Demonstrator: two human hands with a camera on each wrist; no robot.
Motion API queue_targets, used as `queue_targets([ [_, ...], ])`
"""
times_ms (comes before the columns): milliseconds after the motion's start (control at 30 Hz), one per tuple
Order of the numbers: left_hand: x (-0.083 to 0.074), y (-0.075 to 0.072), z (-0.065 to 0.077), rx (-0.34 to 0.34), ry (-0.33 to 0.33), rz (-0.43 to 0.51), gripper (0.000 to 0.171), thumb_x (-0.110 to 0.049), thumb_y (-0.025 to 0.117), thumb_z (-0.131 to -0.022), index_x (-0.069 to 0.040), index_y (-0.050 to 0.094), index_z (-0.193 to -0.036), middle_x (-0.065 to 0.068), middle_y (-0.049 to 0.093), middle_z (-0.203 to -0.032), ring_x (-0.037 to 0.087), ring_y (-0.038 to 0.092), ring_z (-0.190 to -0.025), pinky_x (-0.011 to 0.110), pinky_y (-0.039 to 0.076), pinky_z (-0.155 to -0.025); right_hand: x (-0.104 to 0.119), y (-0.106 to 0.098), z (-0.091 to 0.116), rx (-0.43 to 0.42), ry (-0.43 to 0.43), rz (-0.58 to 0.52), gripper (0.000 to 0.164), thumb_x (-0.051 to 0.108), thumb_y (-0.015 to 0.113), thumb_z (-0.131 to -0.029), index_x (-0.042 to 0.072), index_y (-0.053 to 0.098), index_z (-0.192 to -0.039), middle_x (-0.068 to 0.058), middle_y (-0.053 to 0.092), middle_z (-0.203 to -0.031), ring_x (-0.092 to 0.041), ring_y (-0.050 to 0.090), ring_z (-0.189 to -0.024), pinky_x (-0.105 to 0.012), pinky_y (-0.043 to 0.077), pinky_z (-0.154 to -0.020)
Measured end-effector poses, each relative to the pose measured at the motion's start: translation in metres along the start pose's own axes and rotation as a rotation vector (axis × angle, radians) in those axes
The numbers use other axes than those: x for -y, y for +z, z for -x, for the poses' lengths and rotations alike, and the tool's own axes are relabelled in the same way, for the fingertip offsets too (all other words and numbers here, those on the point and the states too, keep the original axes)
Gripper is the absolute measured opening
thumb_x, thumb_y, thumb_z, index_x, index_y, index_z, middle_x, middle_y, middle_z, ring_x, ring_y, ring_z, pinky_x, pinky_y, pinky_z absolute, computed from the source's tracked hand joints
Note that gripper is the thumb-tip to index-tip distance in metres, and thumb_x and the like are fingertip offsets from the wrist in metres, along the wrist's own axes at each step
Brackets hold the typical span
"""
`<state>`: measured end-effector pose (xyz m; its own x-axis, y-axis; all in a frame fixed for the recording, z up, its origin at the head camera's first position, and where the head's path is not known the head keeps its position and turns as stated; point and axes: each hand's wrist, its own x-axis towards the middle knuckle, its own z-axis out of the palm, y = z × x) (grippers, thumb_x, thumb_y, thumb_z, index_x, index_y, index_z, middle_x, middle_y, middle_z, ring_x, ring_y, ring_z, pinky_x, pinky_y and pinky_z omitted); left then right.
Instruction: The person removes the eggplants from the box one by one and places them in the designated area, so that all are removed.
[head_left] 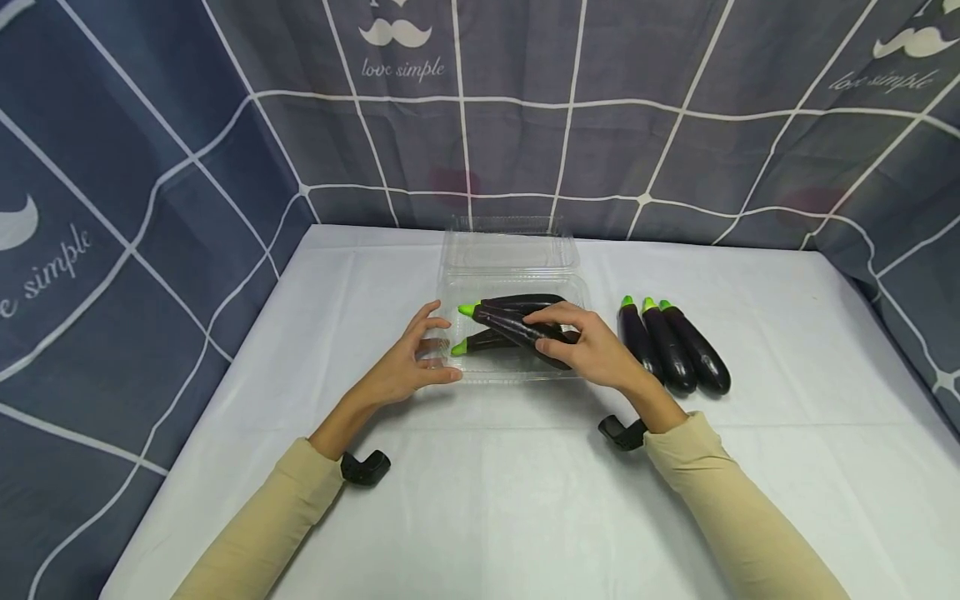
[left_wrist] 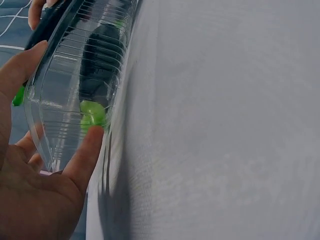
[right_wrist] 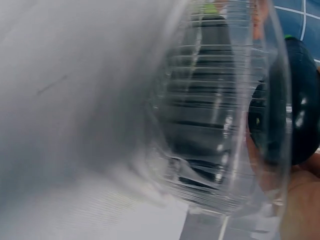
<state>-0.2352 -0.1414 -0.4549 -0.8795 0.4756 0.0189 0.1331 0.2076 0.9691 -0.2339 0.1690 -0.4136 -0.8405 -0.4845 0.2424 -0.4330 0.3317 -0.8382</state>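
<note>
The right hand (head_left: 596, 348) grips a dark eggplant (head_left: 513, 326) by its thick end, thumb on the near side and fingertips on the far side, its green stem pointing to 10 o'clock. This eggplant is above the base of a clear plastic container (head_left: 480, 366); whether it touches those beneath cannot be told. Below it, inside the base, lie a far eggplant (head_left: 521, 300) and a near eggplant (head_left: 487, 339), both with stems towards 9 o'clock. At the container's 9 o'clock end the left hand (head_left: 411, 358) touches the plastic, fingers spread apart, thumb by the near corner. The clear lid (head_left: 510, 252) stands open at 12 o'clock. Just beside the right hand, at 3 o'clock from the container, three more eggplants (head_left: 670, 350) lie side by side on a white cloth (head_left: 517, 500), stems towards 11 o'clock. Beyond, at 12 o'clock, hangs a grey checked curtain (head_left: 513, 146).
</note>
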Motion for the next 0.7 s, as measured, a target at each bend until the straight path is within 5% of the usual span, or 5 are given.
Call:
queue_targets([
  [700, 0.001, -0.001, -0.001, 0.001, -0.011, -0.020, 0.070, -0.011, 0.080, -0.084, 0.000, 0.038, -0.140, -0.003, 0.000, -0.164, 0.040, 0.033, -0.137, 0.049, 0.042, -0.105, 0.017, -0.018, 0.029, -0.018, 0.074, 0.108, 0.038, 0.006, 0.064, -0.094, 0.012, 0.065, -0.131, -0.008, 0.058, -0.124, -0.022, 0.053, -0.110, -0.038, 0.045, -0.083],
])
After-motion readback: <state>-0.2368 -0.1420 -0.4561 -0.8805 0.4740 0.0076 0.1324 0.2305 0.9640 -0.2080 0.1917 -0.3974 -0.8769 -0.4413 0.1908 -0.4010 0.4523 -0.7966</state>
